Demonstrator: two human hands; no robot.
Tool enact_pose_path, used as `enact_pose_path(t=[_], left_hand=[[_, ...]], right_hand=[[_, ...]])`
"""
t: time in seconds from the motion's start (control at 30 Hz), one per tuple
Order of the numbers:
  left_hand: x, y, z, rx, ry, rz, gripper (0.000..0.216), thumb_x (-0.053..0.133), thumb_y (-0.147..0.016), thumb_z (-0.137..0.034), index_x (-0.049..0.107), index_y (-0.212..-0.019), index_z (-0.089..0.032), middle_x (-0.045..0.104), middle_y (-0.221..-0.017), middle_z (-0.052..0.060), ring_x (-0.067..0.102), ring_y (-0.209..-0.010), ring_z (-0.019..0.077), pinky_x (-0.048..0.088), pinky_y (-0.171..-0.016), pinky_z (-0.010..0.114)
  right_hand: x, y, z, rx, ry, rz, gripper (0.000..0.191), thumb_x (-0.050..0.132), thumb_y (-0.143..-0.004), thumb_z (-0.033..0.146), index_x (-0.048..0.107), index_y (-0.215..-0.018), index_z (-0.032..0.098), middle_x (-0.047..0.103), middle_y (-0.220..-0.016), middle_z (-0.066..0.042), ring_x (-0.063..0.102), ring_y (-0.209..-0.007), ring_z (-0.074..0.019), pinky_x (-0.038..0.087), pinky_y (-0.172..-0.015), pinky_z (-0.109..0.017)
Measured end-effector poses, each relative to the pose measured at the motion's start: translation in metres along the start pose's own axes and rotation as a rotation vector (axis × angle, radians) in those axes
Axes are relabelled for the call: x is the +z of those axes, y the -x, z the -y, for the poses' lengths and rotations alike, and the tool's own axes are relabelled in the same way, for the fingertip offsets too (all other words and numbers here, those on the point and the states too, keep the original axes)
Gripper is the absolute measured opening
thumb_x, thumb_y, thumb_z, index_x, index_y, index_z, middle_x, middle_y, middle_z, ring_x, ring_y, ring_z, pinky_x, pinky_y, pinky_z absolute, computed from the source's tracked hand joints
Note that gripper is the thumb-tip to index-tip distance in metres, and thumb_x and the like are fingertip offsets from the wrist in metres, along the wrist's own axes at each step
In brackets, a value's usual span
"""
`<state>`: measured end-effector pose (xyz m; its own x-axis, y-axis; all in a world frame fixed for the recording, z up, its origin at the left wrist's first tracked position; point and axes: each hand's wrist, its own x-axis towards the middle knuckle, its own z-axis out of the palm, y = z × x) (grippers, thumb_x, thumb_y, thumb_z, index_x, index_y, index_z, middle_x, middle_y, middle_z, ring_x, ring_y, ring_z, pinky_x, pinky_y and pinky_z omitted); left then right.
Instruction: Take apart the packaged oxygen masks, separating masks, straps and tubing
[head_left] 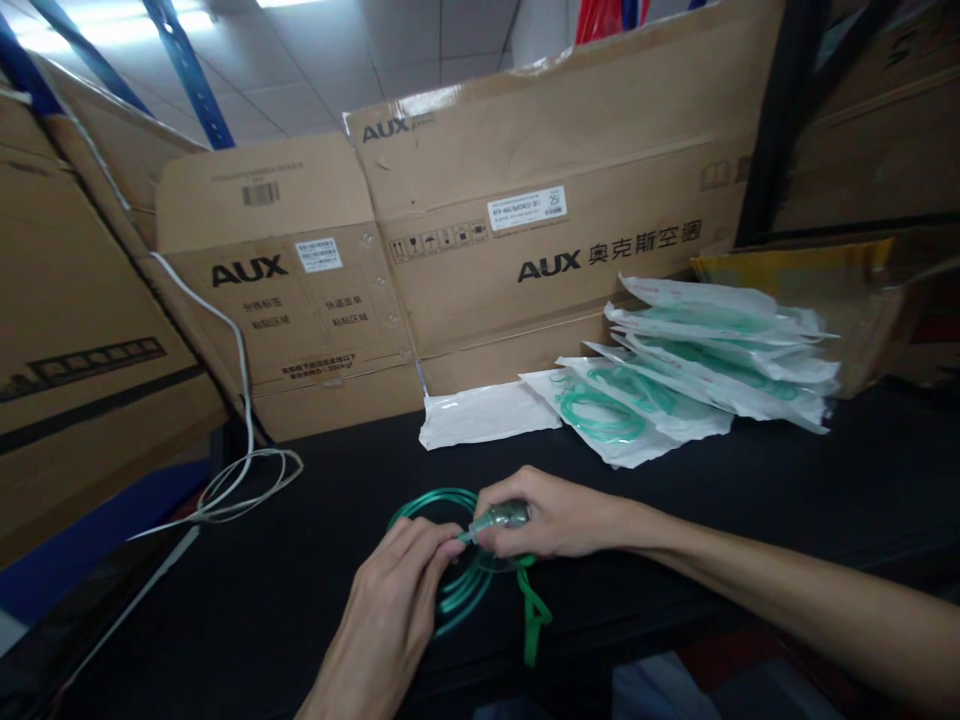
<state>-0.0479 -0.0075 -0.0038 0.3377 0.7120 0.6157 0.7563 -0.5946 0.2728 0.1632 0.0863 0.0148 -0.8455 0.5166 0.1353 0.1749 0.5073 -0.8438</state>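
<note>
A coil of green plastic tubing (427, 503) lies on the black table (300, 560), with a green strap (534, 615) hanging toward the near edge. My right hand (555, 515) is closed round a clear green connector piece (504, 517) at the coil's top. My left hand (397, 600) pinches the tube end just left of that piece, fingertips meeting the right hand's. Both hands sit over the coil near the table's front.
A stack of sealed bags with green tubing (712, 360) and an empty white bag (487, 412) lie at the back right. Large AUX cardboard boxes (525, 230) wall the back and left. A white cable (247, 470) coils at the table's left edge.
</note>
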Motion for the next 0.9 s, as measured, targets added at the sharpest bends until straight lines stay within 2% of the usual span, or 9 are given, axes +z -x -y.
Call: enact_pose_path(t=[0.07, 0.13, 0.3, 0.4, 0.5, 0.67, 0.9], left_hand=[[0.000, -0.003, 0.001, -0.026, 0.025, 0.040, 0.019, 0.047, -0.102, -0.020, 0.066, -0.103, -0.023, 0.071, -0.093, 0.002, 0.068, -0.083, 0.0172, 0.055, -0.075, 0.027], [0.000, -0.005, 0.003, -0.070, 0.053, 0.072, 0.018, 0.047, -0.103, -0.022, 0.065, -0.100, -0.023, 0.069, -0.091, 0.002, 0.067, -0.083, 0.0172, 0.054, -0.075, 0.027], [0.003, -0.007, 0.001, -0.135, 0.096, 0.068, 0.015, 0.048, -0.102, -0.022, 0.062, -0.095, -0.023, 0.065, -0.088, 0.001, 0.065, -0.082, 0.0161, 0.051, -0.074, 0.026], [0.004, -0.007, 0.000, -0.110, 0.062, 0.026, 0.015, 0.047, -0.101, -0.020, 0.061, -0.095, -0.022, 0.063, -0.087, 0.002, 0.063, -0.081, 0.0167, 0.051, -0.072, 0.027], [0.005, -0.005, -0.001, -0.081, 0.025, 0.023, 0.017, 0.045, -0.101, -0.019, 0.061, -0.096, -0.021, 0.063, -0.087, 0.003, 0.063, -0.080, 0.0175, 0.050, -0.071, 0.028], [0.005, -0.004, 0.000, -0.030, -0.024, -0.007, 0.020, 0.042, -0.101, -0.014, 0.059, -0.095, -0.020, 0.066, -0.087, 0.004, 0.064, -0.078, 0.0173, 0.051, -0.071, 0.028], [0.003, -0.004, -0.001, -0.007, -0.090, -0.004, 0.026, 0.038, -0.097, -0.008, 0.059, -0.086, -0.019, 0.064, -0.079, 0.003, 0.061, -0.069, 0.0164, 0.049, -0.064, 0.028]], right_hand=[[0.000, -0.001, 0.000, -0.062, 0.069, -0.043, 0.017, 0.063, -0.087, 0.028, 0.069, -0.082, 0.013, 0.049, -0.063, 0.006, 0.041, -0.056, -0.0064, 0.032, -0.051, -0.017], [0.000, -0.001, -0.002, -0.054, 0.060, -0.042, 0.019, 0.063, -0.088, 0.030, 0.070, -0.084, 0.013, 0.049, -0.062, 0.006, 0.041, -0.055, -0.0064, 0.032, -0.050, -0.018], [0.002, -0.003, -0.006, 0.101, -0.214, 0.013, 0.032, 0.065, -0.089, 0.045, 0.066, -0.085, 0.014, 0.049, -0.060, 0.006, 0.042, -0.045, -0.0052, 0.031, -0.040, -0.016], [0.005, -0.003, -0.004, 0.161, -0.371, 0.008, 0.033, 0.065, -0.088, 0.046, 0.064, -0.082, 0.014, 0.049, -0.061, 0.006, 0.041, -0.044, -0.0044, 0.031, -0.038, -0.015], [0.008, -0.004, -0.002, 0.185, -0.422, 0.008, 0.033, 0.066, -0.088, 0.047, 0.063, -0.080, 0.015, 0.050, -0.061, 0.006, 0.039, -0.043, -0.0036, 0.029, -0.037, -0.015], [0.009, -0.004, -0.003, 0.136, -0.284, 0.016, 0.035, 0.064, -0.089, 0.050, 0.064, -0.085, 0.015, 0.047, -0.059, 0.006, 0.041, -0.045, -0.0057, 0.030, -0.040, -0.017], [0.012, -0.004, 0.000, -0.153, 0.149, -0.097, 0.022, 0.059, -0.093, 0.032, 0.069, -0.088, 0.013, 0.045, -0.064, 0.006, 0.037, -0.059, -0.0085, 0.030, -0.054, -0.021]])
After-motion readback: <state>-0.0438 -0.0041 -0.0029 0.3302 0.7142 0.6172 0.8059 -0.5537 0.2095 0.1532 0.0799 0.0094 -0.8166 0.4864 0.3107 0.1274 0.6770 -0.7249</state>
